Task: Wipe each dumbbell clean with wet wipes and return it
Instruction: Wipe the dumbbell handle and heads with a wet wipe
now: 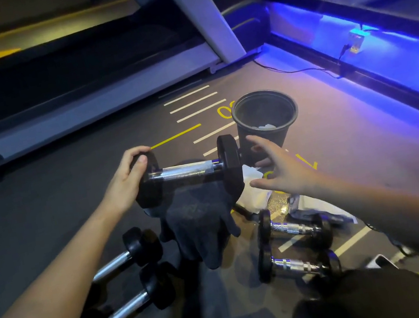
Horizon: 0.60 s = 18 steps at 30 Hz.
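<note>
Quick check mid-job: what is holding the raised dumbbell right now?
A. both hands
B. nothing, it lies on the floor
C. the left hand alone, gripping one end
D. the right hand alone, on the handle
C: the left hand grips the raised dumbbell's left head, while the right hand hovers open beside the other end without touching it.

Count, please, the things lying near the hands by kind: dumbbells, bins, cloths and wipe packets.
Dumbbells: 5 (one held, two on the left, two on the right)
Bins: 1
Dark cloths: 1
Wipe packets: 1
Total: 8
</note>
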Available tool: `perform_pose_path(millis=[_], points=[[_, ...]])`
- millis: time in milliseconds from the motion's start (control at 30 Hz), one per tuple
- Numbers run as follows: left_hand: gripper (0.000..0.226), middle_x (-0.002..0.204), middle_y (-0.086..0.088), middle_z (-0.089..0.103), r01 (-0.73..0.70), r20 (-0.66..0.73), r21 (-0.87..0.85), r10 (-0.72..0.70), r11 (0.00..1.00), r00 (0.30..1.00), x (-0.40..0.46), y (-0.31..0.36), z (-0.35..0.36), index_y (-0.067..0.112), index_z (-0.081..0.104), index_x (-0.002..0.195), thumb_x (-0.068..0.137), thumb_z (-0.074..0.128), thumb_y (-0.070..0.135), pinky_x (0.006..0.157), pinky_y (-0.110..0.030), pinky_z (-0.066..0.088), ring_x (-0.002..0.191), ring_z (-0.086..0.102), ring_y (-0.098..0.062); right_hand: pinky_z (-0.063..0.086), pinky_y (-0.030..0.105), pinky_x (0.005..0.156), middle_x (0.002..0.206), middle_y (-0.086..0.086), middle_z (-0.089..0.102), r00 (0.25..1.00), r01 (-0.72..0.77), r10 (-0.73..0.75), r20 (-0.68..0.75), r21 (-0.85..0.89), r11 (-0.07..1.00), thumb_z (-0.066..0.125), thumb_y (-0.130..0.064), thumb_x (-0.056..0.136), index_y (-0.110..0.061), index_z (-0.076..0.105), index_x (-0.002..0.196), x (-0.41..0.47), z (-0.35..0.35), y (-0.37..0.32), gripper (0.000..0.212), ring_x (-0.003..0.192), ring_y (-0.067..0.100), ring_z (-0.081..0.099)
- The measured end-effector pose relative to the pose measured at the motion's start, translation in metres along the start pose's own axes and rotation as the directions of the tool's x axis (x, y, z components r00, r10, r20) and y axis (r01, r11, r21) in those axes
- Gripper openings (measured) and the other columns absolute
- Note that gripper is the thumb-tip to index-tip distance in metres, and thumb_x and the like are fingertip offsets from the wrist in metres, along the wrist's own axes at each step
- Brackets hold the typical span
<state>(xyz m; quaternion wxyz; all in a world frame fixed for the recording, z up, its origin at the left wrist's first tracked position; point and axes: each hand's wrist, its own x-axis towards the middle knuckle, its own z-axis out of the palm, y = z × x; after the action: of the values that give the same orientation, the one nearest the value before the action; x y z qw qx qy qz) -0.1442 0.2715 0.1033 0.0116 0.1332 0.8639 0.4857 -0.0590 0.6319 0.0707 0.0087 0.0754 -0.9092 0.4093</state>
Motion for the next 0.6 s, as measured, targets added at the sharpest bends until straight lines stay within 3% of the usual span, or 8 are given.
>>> perform_pose_path(millis=[100,233,333,400,500,600], points=[[0.019,0.103,0.041,0.059,-0.002,-0.008,0.006,0.002,1.000,1.000,0.002,0.002,0.000,0.047,0.055,0.114,0.100,0.043,0.042,0.088,-0.004,0.037,0.095,0.053,0.019,0.057,0.035,0.086,0.143,-0.006,0.044,0.990,-0.083,0.093,-0.107,0.090,0.992,0.081,-0.039,0.077,-0.050,0.028,0.145,-0.014,0.006,0.036,0.087,0.113,0.006,0.063],[0.021,0.107,0.039,0.059,-0.035,-0.029,-0.018,0.034,0.999,0.999,0.008,-0.003,0.002,0.045,0.055,0.112,0.097,0.041,0.044,0.095,-0.008,0.036,0.102,0.051,0.016,0.056,0.035,0.083,0.136,-0.007,0.048,0.948,-0.229,0.259,-0.186,0.168,0.959,0.078,-0.056,0.068,-0.039,0.039,0.142,-0.041,0.015,0.100,0.085,0.112,0.011,0.063],[0.021,0.107,0.035,0.060,-0.041,-0.032,-0.038,0.040,0.998,0.999,0.009,-0.003,0.003,0.043,0.056,0.111,0.097,0.041,0.043,0.096,-0.011,0.036,0.101,0.051,0.014,0.054,0.043,0.091,0.135,-0.002,0.049,0.913,-0.341,0.352,-0.203,0.089,0.936,0.083,-0.043,0.073,-0.024,0.045,0.141,-0.064,0.026,0.153,0.080,0.115,0.020,0.060],[0.021,0.107,0.031,0.060,-0.041,-0.033,-0.046,0.040,0.998,0.999,0.008,-0.003,0.003,0.043,0.057,0.111,0.099,0.040,0.040,0.094,-0.008,0.037,0.101,0.051,0.014,0.051,0.048,0.096,0.132,0.000,0.051,0.891,-0.398,0.399,-0.217,0.051,0.916,0.083,-0.031,0.077,-0.025,0.046,0.138,-0.076,0.034,0.180,0.071,0.118,0.023,0.057],[0.020,0.107,0.032,0.060,-0.049,-0.024,-0.045,0.048,0.998,0.999,0.008,-0.002,0.004,0.042,0.056,0.111,0.101,0.040,0.035,0.093,-0.003,0.036,0.101,0.051,0.017,0.047,0.046,0.100,0.128,0.002,0.055,0.877,-0.422,0.402,-0.262,-0.019,0.907,0.081,-0.033,0.077,-0.028,0.049,0.134,-0.082,0.043,0.205,0.066,0.118,0.023,0.055],[0.026,0.112,0.021,0.059,-0.065,-0.015,-0.058,0.064,0.996,0.998,0.008,-0.002,0.005,0.041,0.056,0.111,0.108,0.039,0.022,0.094,-0.006,0.037,0.102,0.051,0.014,0.048,0.041,0.093,0.129,0.003,0.054,0.860,-0.476,0.434,-0.268,-0.117,0.872,0.079,-0.033,0.078,-0.026,0.051,0.133,-0.077,0.048,0.212,0.062,0.118,0.023,0.055]])
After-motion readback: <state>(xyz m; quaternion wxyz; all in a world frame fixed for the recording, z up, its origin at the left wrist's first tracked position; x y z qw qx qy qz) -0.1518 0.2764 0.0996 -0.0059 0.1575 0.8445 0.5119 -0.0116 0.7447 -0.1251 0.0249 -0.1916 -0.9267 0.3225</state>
